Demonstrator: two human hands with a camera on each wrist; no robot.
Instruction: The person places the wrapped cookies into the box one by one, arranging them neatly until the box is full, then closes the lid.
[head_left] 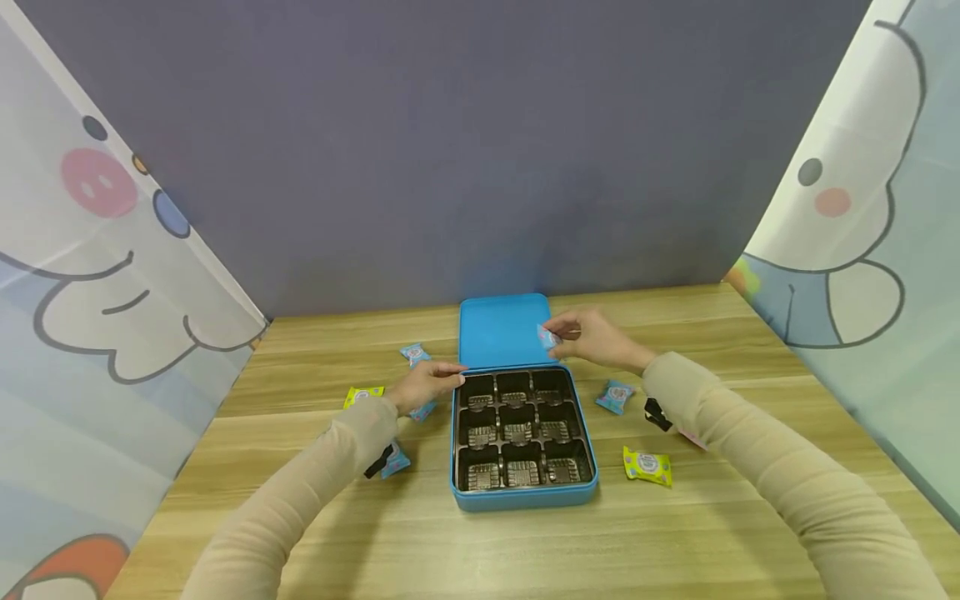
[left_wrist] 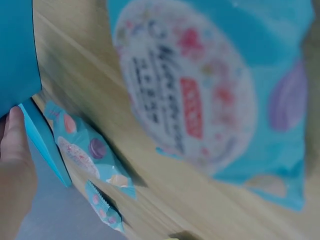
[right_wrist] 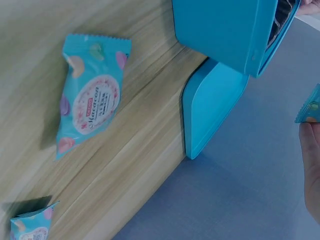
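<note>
Blue packet (right_wrist: 312,108) in right fingers (right_wrist: 310,150)

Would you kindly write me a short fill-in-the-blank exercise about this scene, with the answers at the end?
A blue packet is held in the ____ hand.
The dark tray inside the blue box has ____ compartments.
The lid is not closed but ____.
The packet nearest the box's front right corner is ____ in colour.
Missing words: right; nine; open; yellow.
</note>
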